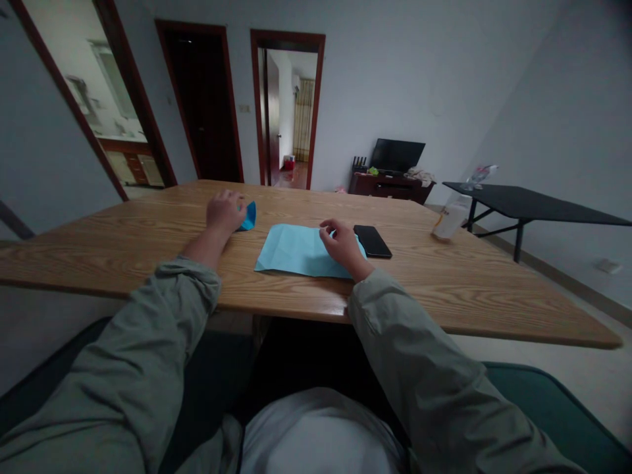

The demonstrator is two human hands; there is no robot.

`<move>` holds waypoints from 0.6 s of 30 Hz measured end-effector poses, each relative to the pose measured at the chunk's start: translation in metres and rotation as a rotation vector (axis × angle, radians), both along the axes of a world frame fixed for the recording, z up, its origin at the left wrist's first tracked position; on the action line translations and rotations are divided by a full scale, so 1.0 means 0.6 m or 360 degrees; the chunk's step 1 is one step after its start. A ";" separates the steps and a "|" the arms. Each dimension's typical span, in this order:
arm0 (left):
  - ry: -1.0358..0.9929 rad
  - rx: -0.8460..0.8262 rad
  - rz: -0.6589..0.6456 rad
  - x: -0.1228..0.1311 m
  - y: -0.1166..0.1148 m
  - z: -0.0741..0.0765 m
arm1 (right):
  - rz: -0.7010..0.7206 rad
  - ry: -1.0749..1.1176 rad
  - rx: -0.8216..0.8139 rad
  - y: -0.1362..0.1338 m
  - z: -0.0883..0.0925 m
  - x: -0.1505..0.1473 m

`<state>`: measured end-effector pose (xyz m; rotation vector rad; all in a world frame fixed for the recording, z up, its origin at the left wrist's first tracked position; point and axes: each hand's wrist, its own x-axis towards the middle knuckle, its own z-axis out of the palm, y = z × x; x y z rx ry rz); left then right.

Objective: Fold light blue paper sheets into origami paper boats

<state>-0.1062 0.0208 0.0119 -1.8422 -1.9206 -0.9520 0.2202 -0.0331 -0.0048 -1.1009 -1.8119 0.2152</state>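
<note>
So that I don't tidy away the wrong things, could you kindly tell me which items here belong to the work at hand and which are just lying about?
In use:
left hand, touching a small folded blue paper
right hand, resting on a pale blue paper sheet

Lying about:
black smartphone
translucent plastic bottle
wooden table
television

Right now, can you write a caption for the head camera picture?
Left hand at folded blue paper, right hand on a pale blue sheet by a phone, on a wooden table.
</note>
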 end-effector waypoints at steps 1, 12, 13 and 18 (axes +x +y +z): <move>0.0118 -0.0080 -0.0073 0.011 0.003 -0.003 | 0.0011 -0.0006 -0.0006 0.000 0.000 0.000; 0.0394 -0.1025 0.0037 0.015 0.052 -0.059 | 0.0097 -0.0057 -0.0054 0.001 -0.003 -0.004; 0.0418 -0.1026 0.0049 0.011 0.054 -0.059 | 0.0104 -0.0063 -0.0058 0.000 -0.002 -0.004; 0.0473 -0.1056 0.0130 -0.006 0.062 -0.060 | 0.0082 -0.0110 -0.0098 0.000 -0.003 -0.005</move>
